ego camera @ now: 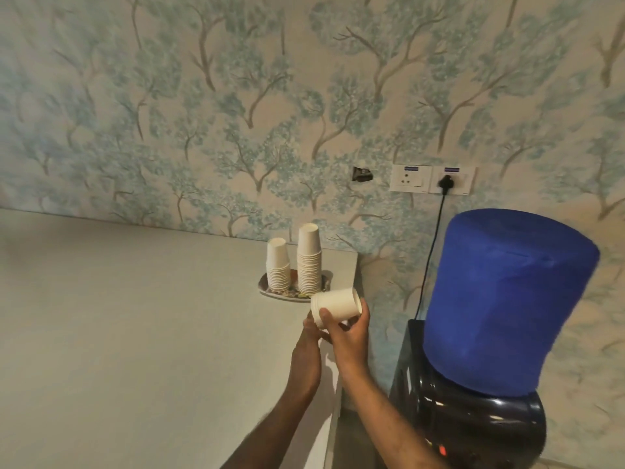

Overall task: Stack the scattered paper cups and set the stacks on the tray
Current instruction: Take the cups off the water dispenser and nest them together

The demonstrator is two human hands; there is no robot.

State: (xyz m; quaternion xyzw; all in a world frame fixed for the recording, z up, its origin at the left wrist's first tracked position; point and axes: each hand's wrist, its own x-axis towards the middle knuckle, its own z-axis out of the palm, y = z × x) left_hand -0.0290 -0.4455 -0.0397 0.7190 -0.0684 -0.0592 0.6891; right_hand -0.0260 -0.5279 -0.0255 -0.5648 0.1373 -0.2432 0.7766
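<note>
i think the job is almost done. two cup stacks already stand upside down on the tray, just below the middle of the frame. my right hand is wrapped around a small stack of cups, tipped on its side just in front of the tray. my left hand touches it from below; i cannot tell how it grips. i see no loose cups on the white counter. tree wallpaper fills the top, a blue water bottle sits lower right.
</note>
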